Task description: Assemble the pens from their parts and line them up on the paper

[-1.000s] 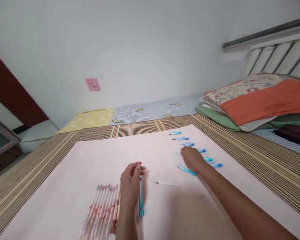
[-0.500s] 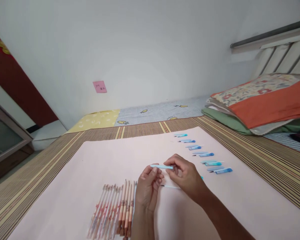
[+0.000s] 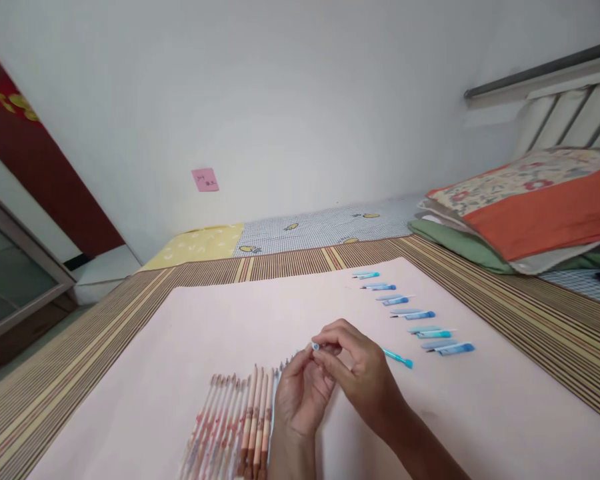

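Observation:
A slim light blue pen tube [image 3: 315,346] is held between my two hands, its round end turned toward me and most of its length hidden by fingers. My right hand [image 3: 363,363] pinches it between thumb and forefinger. Just beside, my left hand [image 3: 303,397] is closed with its thumb and fingertips against the tube. Right behind the right hand lies a turquoise pen barrel [image 3: 399,358] on the pale pink sheet [image 3: 205,333], partly covered by that hand.
Sets of blue pen parts [image 3: 450,348] with refills lie in a slanting row at the right. Red-patterned pens [image 3: 213,420] and peach pens [image 3: 255,413] line up left of my forearm; blue pens [image 3: 280,370] are partly hidden. Folded bedding [image 3: 545,213] rests back right on the striped mat [image 3: 290,265].
The light blue tube has turned from lying sideways to pointing its end at me. My right hand has shifted slightly left and down, uncovering more of the turquoise barrel.

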{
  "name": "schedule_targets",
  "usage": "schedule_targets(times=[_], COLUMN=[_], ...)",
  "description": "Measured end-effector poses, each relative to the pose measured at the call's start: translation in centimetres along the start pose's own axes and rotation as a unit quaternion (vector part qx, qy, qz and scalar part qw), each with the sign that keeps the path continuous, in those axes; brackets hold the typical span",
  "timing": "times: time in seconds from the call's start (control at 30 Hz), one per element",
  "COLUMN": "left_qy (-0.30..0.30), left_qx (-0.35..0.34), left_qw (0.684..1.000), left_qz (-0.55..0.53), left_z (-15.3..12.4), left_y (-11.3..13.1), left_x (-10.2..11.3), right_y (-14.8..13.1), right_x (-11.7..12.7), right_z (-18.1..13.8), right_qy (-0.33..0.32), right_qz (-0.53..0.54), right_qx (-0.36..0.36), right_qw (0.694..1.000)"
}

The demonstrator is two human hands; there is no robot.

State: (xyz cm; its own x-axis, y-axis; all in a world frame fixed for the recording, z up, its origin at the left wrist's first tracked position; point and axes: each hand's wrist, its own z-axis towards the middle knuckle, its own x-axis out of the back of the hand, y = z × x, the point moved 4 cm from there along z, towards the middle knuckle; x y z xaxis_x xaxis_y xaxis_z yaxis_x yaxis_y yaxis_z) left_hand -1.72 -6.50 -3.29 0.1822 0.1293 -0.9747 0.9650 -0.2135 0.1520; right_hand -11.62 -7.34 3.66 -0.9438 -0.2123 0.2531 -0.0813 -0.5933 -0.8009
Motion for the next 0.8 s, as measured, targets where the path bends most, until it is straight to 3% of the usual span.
schedule_targets(times=[0.1, 0.3, 0.53, 0.8], left_qy=[0.003, 0.0, -0.02, 0.022], left_qx=[-0.003, 0.002, -0.031, -0.041], left_qw=[1.0, 0.998, 0.999, 0.997], left_qz=[-0.029, -0.066, -0.03, -0.056], left_z=[-0.1, -0.3, 0.2, 0.0], left_y=[0.5, 1.0, 1.5, 1.6], left_x=[0.3, 0.7, 1.4, 1.3], right_y=[0.0, 0.7, 1.0, 0.4], right_x=[0.5, 2.9, 0.6, -0.1], right_z=[0.1, 0.4, -0.3, -0.5], right_qy=[-0.018, 0.032, -0.031, -0.045], right_qz=[-0.017, -0.078, -0.06, -0.034], right_qx=[0.017, 0.016, 0.032, 0.032], right_qw=[1.0, 0.996, 0.997, 0.998])
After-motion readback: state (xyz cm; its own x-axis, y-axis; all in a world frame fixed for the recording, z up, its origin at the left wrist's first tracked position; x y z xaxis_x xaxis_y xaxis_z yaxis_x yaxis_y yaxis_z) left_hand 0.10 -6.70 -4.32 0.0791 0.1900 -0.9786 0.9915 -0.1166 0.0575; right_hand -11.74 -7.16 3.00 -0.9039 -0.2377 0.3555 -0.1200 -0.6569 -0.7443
